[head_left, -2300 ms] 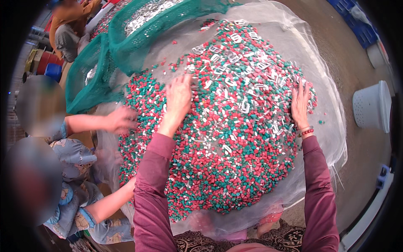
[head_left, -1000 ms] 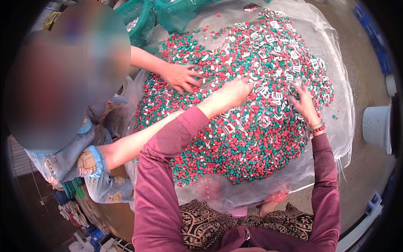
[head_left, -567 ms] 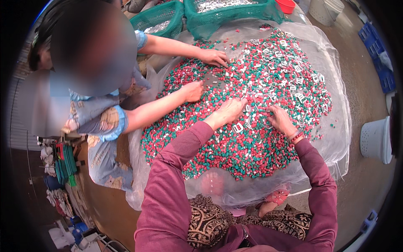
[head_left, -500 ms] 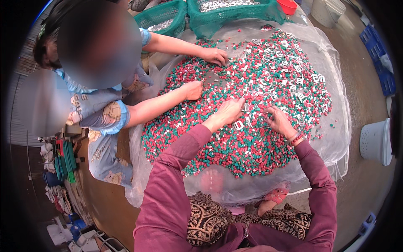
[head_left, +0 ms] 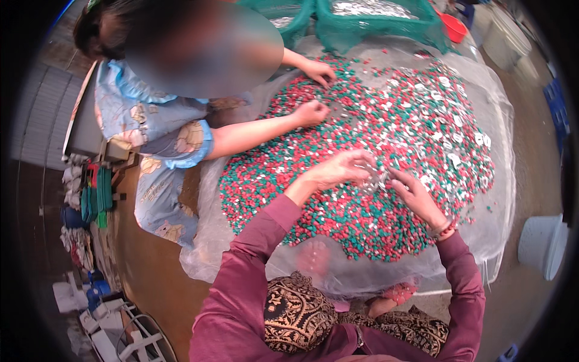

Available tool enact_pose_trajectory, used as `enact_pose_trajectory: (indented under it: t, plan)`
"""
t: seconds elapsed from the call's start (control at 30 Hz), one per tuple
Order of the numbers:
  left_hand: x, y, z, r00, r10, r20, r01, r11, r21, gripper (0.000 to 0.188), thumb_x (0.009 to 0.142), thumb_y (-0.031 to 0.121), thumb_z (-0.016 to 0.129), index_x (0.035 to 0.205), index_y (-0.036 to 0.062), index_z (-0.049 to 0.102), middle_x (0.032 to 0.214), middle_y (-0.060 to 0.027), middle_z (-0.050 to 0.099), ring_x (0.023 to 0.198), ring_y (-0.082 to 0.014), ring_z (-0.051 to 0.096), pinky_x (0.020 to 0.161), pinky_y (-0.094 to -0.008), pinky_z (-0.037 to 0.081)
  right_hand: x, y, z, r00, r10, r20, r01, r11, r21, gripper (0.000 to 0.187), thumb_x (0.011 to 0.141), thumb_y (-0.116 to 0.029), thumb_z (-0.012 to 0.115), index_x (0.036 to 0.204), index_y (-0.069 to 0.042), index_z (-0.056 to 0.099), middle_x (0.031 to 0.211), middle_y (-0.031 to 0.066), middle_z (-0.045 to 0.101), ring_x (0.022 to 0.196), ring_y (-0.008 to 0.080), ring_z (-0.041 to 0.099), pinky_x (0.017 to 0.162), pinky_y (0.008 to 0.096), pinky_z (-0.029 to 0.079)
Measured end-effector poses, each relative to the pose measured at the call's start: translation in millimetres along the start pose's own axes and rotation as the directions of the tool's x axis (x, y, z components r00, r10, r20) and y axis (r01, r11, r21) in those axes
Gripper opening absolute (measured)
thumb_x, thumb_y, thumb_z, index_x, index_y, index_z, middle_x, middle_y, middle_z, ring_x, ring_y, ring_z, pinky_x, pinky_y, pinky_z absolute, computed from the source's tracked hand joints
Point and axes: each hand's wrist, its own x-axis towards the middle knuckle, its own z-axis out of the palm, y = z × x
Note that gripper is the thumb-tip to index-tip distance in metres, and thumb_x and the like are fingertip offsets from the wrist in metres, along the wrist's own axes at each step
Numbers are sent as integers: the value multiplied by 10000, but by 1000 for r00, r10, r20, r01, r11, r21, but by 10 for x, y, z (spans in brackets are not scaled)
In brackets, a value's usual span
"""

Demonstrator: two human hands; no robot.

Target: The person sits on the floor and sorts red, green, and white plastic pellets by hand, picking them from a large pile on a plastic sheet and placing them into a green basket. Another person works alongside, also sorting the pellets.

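A broad spread of small red, green and white stones (head_left: 289,199) lies over a table with pale mesh cloth under it. Silver metal slide buckles (head_left: 454,159) are scattered among the stones, mostly on the right side. Above the middle of the pile, my left hand (head_left: 341,171) curls its fingers around shiny metal pieces (head_left: 369,176), smeared by motion. Close by on the right, my right hand (head_left: 418,196) has thumb and fingers drawn together at a silver piece (head_left: 383,180). Both hands nearly meet there; the exact shape of the held pieces is blurred.
Across the left side, a co-worker's hands (head_left: 312,113) work at the pile's far-left edge. Green mesh-lined baskets (head_left: 386,27) with silver parts stand behind, beside a red bowl (head_left: 453,28). A white bucket (head_left: 506,37) and pale tub (head_left: 543,246) are on the right floor.
My hands have come closer together and lifted off the pile, with silver pieces now between them. The head view has shifted. The co-worker has leaned forward, hands nearer each other.
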Motion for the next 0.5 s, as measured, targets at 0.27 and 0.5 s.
enact_pose_trajectory:
  t: [0.27, 0.5]
  plan:
    - [-70, 328, 244, 952, 243, -184, -50, 719, 693, 317, 804, 138, 692, 1085, 60, 567, 916, -16, 590, 842, -82, 567, 726, -274, 478, 231, -293, 310, 963, 129, 238, -270, 456, 848, 194, 903, -28, 519, 1094, -24, 554, 989, 62, 629, 834, 171, 641, 787, 356, 556]
    - [-111, 360, 477, 868, 495, -45, -229, 479, 847, 464, 873, 49, 515, 1325, 88, 420, 1118, -142, 537, 1038, -291, 537, 881, -391, 450, 232, -542, 305, 949, 219, 229, -306, 445, 841, 191, 930, -62, 467, 1108, -26, 525, 923, 75, 644, 826, 207, 658, 687, 317, 569]
